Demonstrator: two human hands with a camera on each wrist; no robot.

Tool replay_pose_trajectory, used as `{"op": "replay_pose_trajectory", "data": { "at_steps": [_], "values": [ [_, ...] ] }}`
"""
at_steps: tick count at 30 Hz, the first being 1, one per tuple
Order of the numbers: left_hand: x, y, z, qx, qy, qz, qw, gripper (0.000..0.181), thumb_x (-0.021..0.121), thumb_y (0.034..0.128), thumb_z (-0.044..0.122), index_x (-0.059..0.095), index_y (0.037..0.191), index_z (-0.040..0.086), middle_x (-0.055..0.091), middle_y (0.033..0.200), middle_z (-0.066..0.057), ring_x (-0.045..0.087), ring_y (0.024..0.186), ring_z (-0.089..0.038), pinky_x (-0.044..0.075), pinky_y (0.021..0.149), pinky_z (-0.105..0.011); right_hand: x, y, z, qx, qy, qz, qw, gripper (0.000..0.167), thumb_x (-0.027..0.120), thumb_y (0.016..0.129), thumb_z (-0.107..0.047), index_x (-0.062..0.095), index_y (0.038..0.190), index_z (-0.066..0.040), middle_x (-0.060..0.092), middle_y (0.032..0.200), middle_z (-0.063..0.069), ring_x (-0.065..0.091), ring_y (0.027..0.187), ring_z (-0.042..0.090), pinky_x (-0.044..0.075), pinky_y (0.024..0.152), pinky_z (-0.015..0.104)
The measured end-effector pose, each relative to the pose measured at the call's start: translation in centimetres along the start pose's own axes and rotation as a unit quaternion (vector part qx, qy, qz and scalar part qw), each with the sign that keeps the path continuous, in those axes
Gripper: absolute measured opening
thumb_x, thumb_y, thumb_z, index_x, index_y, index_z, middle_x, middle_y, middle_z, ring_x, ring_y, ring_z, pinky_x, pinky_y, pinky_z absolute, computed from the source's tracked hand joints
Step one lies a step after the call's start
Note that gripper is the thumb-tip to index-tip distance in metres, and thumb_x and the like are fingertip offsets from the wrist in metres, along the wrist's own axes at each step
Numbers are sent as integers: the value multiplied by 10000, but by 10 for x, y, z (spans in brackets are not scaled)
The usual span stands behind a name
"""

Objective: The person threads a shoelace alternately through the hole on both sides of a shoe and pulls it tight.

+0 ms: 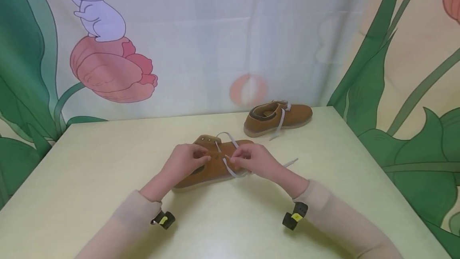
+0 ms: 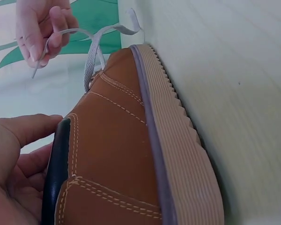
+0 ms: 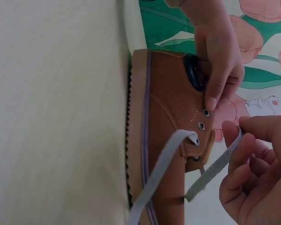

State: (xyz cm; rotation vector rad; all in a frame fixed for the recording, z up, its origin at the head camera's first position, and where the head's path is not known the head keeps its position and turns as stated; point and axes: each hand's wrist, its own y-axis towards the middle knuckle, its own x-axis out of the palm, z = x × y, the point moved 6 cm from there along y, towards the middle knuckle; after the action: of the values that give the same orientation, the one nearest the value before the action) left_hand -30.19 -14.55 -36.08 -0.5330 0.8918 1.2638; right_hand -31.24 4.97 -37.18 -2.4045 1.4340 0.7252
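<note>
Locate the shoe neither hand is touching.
In the head view, the untouched shoe sits right of centre near the far edge of the table, beyond the right hand.

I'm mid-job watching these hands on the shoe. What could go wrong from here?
The right hand pinches the lace near one end, so it might slip free. The left hand has its thumb beside a hole in the shoe, which could get in the way of threading. Another loose lace end trails past the right hand and may get caught.
</note>
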Motion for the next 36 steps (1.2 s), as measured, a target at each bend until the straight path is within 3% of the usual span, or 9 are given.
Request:
{"op": "replay_pose_trajectory", "data": {
  "at_steps": [6,11,16,21,28,36],
  "values": [
    [2,0,-2,-45,-76,39,10000,210,713,944,138,771,1072,-18,789,979,-140,699,855,-209,575,771,-341,11,-1,2,-113,-27,53,9999,144,683,967,-155,720,960,-16,759,886,140,645,723,105,496,583,232],
    [2,-3,-4,137,-140,170,9997,176,710,946,117,770,1055,-8,786,975,-131,691,844,-199,579,771,-353,20,5,0,-221,-204,44,9995,162,681,973,-161,728,942,-9,751,837,134,572,641,68,468,567,204],
    [5,-5,-3,364,-150,211,9990,164,709,951,111,770,1054,-1,782,964,-123,630,779,-153,531,710,-284,25,10,0,-247,-504,126,9983,167,683,971,-172,724,901,-26,738,777,96,503,607,62,409,550,187],
    [5,-5,-1,436,-123,263,9986,164,707,954,115,772,1054,2,782,962,-120,584,744,-135,481,670,-244,26,12,-3,-339,-757,236,9963,176,690,971,-196,726,884,-47,747,769,80,558,627,57,424,558,188],
    [4,-5,-1,380,-116,200,9990,176,701,960,119,767,1067,-5,781,972,-125,604,755,-141,513,680,-263,29,13,-4,-315,-939,301,9946,179,684,970,-200,719,876,-52,766,773,76,644,636,64,411,528,195],
    [7,-6,0,438,-156,240,9986,165,704,958,118,769,1054,0,782,961,-121,602,745,-137,501,670,-259,31,15,-2,-165,-1093,434,9929,187,685,977,-220,717,862,-77,754,742,44,579,576,69,364,505,191]
  ]
}}
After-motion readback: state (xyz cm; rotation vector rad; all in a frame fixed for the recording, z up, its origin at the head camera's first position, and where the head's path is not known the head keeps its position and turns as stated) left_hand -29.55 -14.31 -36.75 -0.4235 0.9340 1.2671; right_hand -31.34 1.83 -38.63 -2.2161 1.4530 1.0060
